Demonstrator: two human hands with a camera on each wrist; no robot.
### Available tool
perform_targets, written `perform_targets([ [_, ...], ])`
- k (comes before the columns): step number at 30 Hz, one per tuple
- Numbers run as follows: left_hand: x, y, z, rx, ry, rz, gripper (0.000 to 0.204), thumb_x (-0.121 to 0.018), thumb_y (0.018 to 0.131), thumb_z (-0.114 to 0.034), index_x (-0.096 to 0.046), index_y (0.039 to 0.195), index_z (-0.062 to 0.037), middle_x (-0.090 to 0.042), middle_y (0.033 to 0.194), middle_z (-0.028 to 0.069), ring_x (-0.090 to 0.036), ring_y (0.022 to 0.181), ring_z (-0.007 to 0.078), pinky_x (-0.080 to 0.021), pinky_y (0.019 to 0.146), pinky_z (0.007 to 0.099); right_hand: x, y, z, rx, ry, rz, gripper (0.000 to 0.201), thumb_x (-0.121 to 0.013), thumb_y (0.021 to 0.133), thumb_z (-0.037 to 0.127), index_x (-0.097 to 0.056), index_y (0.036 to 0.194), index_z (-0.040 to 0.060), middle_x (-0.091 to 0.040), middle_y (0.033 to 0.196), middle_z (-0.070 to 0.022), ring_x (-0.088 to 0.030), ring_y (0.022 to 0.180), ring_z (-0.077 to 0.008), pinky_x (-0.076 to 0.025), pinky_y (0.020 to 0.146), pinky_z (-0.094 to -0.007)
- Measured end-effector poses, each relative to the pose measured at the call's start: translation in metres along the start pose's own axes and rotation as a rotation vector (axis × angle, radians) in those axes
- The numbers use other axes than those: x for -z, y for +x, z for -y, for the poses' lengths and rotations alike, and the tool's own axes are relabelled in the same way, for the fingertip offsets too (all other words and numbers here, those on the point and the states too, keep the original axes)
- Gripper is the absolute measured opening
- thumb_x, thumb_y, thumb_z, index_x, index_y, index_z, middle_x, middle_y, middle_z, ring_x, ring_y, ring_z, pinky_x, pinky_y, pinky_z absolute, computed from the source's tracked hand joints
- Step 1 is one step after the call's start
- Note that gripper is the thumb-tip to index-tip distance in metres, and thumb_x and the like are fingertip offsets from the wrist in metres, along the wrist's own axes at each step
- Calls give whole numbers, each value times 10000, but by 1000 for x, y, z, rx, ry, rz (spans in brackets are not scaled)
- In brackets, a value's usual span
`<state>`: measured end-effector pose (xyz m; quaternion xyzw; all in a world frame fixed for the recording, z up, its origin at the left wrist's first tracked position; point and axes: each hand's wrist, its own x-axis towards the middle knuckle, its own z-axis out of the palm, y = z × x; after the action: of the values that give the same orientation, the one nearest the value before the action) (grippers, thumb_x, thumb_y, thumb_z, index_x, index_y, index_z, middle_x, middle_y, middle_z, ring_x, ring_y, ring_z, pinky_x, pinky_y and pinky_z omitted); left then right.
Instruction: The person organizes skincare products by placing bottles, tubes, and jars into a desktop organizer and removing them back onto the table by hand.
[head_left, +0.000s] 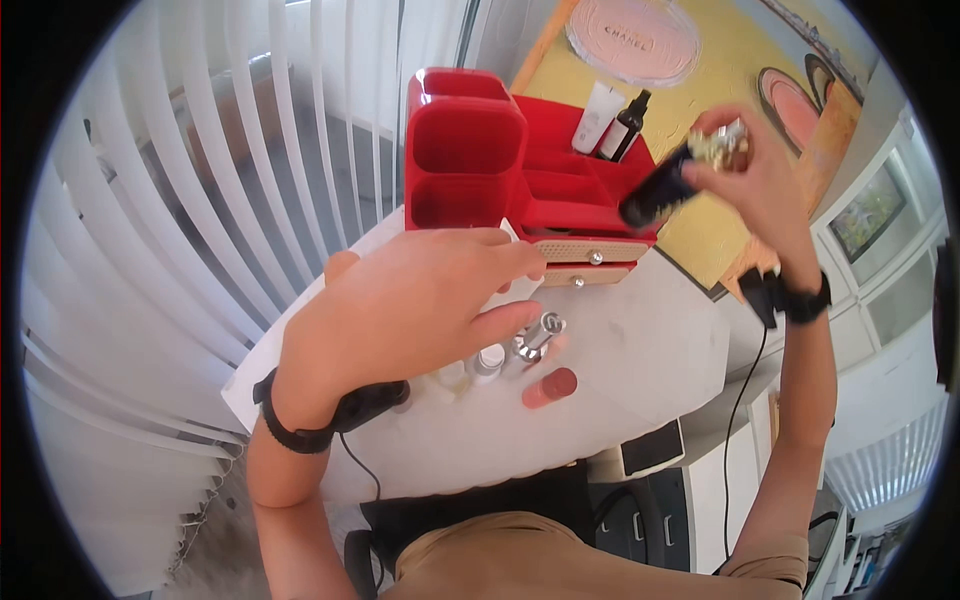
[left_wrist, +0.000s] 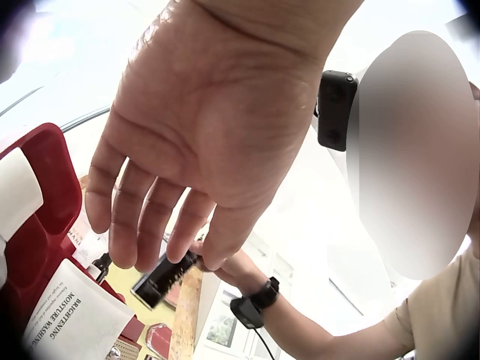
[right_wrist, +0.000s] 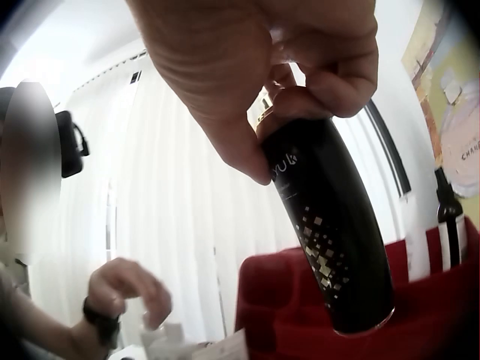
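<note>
My right hand (head_left: 755,185) grips a black bottle (head_left: 660,192) near its gold top, tilted over the right side of the red organizer (head_left: 465,140). In the right wrist view the bottle (right_wrist: 330,225) shows gold square specks and pale lettering. My left hand (head_left: 400,305) is over the table with relaxed fingers and its palm bare in the left wrist view. Beyond its fingers is a white tube (left_wrist: 79,311) lettered "Brightening Moisture Washing". Beneath it on the table are a silver-capped bottle (head_left: 538,335), a small white-capped bottle (head_left: 488,362) and a pink cylindrical container (head_left: 550,388).
A white tube (head_left: 598,117) and a dark spray bottle (head_left: 624,127) stand in the organizer's back right. Two woven-front drawers (head_left: 590,252) with knobs are below. Vertical blinds (head_left: 200,200) hang at the left, and a yellow painting (head_left: 720,60) leans behind the white table (head_left: 640,370).
</note>
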<state>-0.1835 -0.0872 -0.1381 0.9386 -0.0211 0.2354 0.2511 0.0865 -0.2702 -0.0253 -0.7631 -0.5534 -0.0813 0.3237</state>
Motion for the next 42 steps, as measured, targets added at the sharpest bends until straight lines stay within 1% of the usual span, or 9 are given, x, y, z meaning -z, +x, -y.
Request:
perform_targets([
  [11,-2,2,-3,-62,42,7,224,-700,933,-236,-652,1100,-95,-639,856,60,-647,780,259,-507,705,374,-102,-111,-47,9,156,296,556,-871,748,48,-567,1210,94,-577,1040,11,-535,730,-45,-439,591,-190],
  [14,-1,1,-1,-51,38,-22,238,-695,935,-259,-663,1117,-108,-648,867,53,-651,779,255,-509,693,376,-66,-80,-34,73,24,480,527,-847,788,63,-590,1247,82,-605,1073,9,-516,687,-50,-433,581,-201],
  [18,0,5,-4,-3,32,29,250,-689,937,-299,-679,1127,-136,-660,892,36,-660,780,247,-513,675,376,-39,0,-20,-97,-24,179,414,-755,916,252,-635,1251,41,-671,1071,-96,-608,822,-174,-499,717,-305],
  [23,7,0,-6,17,55,38,252,-680,947,-316,-679,1133,-147,-666,909,26,-665,787,249,-521,680,375,-65,129,-106,428,-360,-156,499,-681,969,295,-560,1365,18,-663,1216,-147,-674,768,-243,-526,704,-370],
  [25,9,-1,-6,7,60,5,258,-679,952,-324,-675,1141,-147,-667,925,30,-665,797,255,-526,687,383,-74,149,-107,332,-544,-145,368,-621,985,284,-629,1150,-45,-669,1165,-268,-641,1068,-452,-502,917,-507],
  [28,14,-2,-9,-4,51,10,260,-675,956,-332,-672,1135,-143,-665,934,38,-662,806,263,-528,699,390,-85,156,-108,35,-535,126,312,-591,998,259,-631,1064,-43,-681,1052,-287,-657,996,-461,-511,866,-509],
  [34,10,-1,-1,-24,68,2,249,-690,944,-283,-663,1112,-101,-654,919,72,-656,795,273,-520,706,395,-62,128,-107,87,-85,-37,320,-548,1042,287,-604,992,-24,-674,854,-193,-705,647,-249,-528,631,-388],
  [38,7,0,3,-62,27,-42,224,-712,921,-196,-653,1094,-66,-639,883,97,-651,784,272,-514,702,389,-6,67,-70,-19,135,-74,283,-557,1064,274,-634,1092,4,-649,812,-36,-655,637,-114,-502,605,-221],
  [42,3,3,7,-68,32,-31,209,-707,925,-178,-652,1087,-58,-642,884,101,-649,779,266,-515,702,385,4,-8,-65,-113,55,75,272,-544,1075,257,-641,1073,3,-675,834,-46,-651,669,-102,-514,623,-256],
])
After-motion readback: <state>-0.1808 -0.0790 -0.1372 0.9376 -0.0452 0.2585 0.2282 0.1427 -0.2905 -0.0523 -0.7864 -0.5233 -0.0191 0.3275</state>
